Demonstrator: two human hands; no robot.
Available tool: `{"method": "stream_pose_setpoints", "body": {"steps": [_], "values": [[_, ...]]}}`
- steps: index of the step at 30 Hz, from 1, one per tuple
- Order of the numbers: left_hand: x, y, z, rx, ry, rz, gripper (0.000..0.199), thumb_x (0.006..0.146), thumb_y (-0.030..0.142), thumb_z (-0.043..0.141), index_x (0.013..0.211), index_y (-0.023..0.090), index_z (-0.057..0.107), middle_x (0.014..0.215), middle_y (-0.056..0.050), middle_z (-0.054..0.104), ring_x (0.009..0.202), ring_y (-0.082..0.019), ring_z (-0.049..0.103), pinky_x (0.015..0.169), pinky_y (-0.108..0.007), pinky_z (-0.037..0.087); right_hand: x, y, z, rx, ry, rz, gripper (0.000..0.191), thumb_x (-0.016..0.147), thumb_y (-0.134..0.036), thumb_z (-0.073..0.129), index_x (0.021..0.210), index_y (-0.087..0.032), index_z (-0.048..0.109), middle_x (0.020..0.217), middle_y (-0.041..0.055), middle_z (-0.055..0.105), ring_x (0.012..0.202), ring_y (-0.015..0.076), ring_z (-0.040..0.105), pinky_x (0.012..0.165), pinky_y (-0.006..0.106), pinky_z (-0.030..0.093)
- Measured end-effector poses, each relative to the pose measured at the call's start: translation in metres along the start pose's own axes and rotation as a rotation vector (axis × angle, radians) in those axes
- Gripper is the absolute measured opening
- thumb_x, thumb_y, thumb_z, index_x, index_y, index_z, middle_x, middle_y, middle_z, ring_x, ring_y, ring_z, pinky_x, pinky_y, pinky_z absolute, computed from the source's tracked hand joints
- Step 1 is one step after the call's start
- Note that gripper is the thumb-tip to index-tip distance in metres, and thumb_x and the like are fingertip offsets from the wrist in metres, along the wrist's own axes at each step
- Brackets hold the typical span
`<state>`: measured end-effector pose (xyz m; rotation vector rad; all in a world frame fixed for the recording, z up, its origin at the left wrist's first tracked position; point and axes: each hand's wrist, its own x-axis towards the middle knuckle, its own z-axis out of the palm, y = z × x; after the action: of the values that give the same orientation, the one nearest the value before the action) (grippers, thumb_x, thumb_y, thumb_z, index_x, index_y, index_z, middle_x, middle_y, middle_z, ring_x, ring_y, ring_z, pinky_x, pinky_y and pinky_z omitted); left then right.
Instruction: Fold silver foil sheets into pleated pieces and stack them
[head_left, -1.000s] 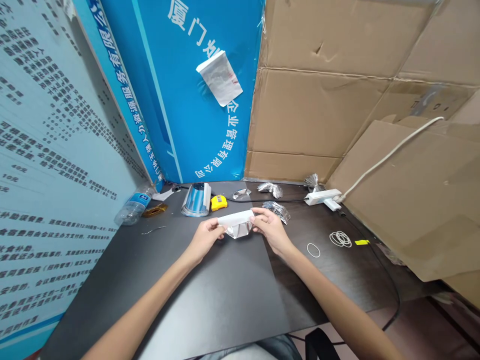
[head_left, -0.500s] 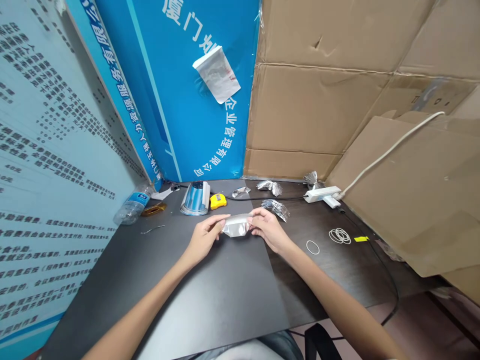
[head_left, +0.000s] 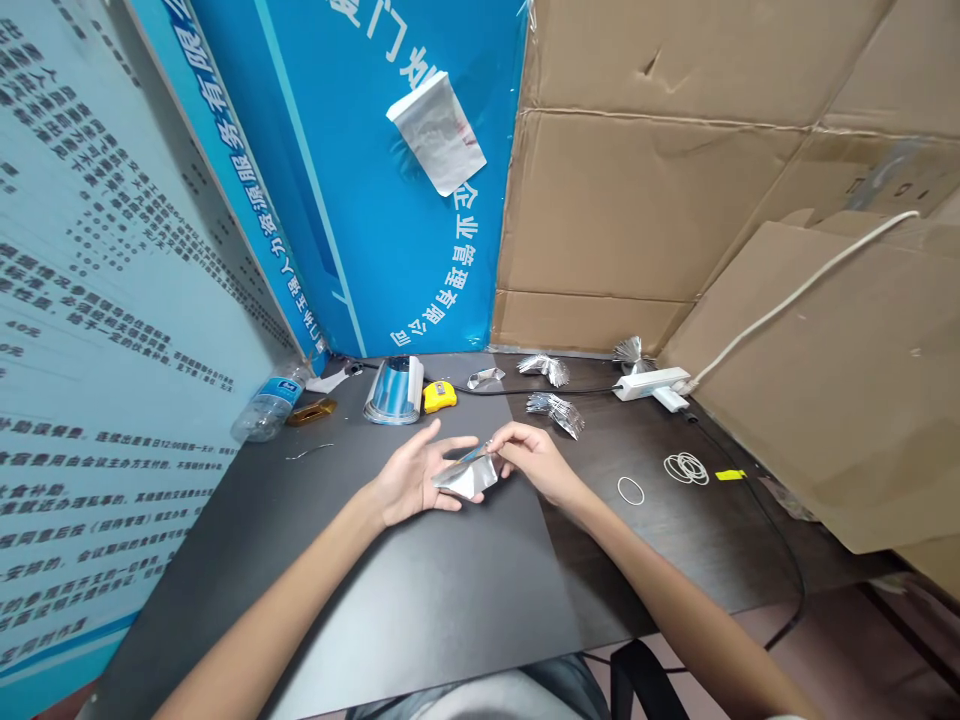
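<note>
Crinkled foil pouch (head_left: 466, 478), pinched in right-hand grip (head_left: 531, 460), touches open left hand (head_left: 411, 478).

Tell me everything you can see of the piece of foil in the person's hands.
The piece of silver foil is a small, creased, folded sheet with a shiny metallic look, wedge-shaped and narrowing toward its upper right. It is held above the dark desk, its narrow end pinched by the right hand, its wider end at the open left hand.

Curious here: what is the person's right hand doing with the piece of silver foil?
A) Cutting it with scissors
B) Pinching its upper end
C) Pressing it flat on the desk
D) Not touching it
B. The right hand pinches the upper end of the crumpled silver foil piece between its fingertips, above the desk.
</note>
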<state>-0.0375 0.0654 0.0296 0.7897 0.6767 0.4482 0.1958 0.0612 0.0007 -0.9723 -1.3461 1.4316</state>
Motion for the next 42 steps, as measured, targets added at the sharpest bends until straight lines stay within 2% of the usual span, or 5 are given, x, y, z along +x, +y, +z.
{"method": "stream_pose_setpoints", "body": {"steps": [8, 17, 27, 32, 42], "values": [[0.003, -0.011, 0.017, 0.413, 0.096, 0.171, 0.052, 0.088, 0.065, 0.068, 0.092, 0.014, 0.076, 0.077, -0.007, 0.072, 0.064, -0.016, 0.062, 0.063, -0.025, 0.046, -0.005, -0.001, 0.002, -0.102, -0.068, 0.010, 0.028, 0.091, -0.044, 0.069, 0.108, -0.023, 0.075, 0.082, 0.0012, 0.067, 0.068, 0.0121, 0.061, 0.061, 0.024, 0.049], [0.017, -0.030, 0.015, 0.479, 0.348, 0.355, 0.050, 0.096, 0.063, 0.058, 0.100, 0.016, 0.071, 0.083, -0.006, 0.072, 0.070, -0.016, 0.062, 0.065, -0.024, 0.045, -0.011, -0.009, 0.015, 0.255, 0.068, 0.226, 0.039, 0.079, -0.047, 0.083, 0.107, -0.019, 0.077, 0.088, 0.0040, 0.069, 0.080, 0.0129, 0.063, 0.066, 0.022, 0.049], [0.008, -0.034, 0.036, 0.707, 0.432, 0.441, 0.043, 0.101, 0.055, 0.052, 0.104, 0.019, 0.075, 0.079, -0.002, 0.069, 0.068, -0.016, 0.058, 0.065, -0.026, 0.043, -0.011, -0.009, 0.022, 0.080, 0.191, 0.079, 0.034, 0.078, -0.048, 0.083, 0.090, -0.017, 0.078, 0.078, 0.0036, 0.070, 0.069, 0.0129, 0.057, 0.063, 0.026, 0.044], [0.010, -0.034, 0.035, 0.481, 0.495, 0.537, 0.038, 0.092, 0.049, 0.071, 0.112, 0.017, 0.075, 0.104, -0.009, 0.078, 0.095, -0.023, 0.071, 0.086, -0.030, 0.053, -0.014, -0.009, 0.024, 0.094, 0.152, 0.054, 0.031, 0.077, -0.045, 0.085, 0.090, -0.018, 0.077, 0.082, 0.0031, 0.071, 0.069, 0.0126, 0.057, 0.063, 0.026, 0.044], [0.009, -0.030, 0.034, 0.313, 0.538, 0.545, 0.035, 0.078, 0.042, 0.087, 0.098, 0.014, 0.078, 0.091, -0.009, 0.081, 0.080, -0.020, 0.075, 0.073, -0.026, 0.059, -0.017, -0.014, 0.027, 0.080, 0.118, 0.035, 0.030, 0.081, -0.045, 0.082, 0.090, -0.017, 0.076, 0.082, 0.0032, 0.070, 0.071, 0.0119, 0.058, 0.064, 0.025, 0.046]]}}
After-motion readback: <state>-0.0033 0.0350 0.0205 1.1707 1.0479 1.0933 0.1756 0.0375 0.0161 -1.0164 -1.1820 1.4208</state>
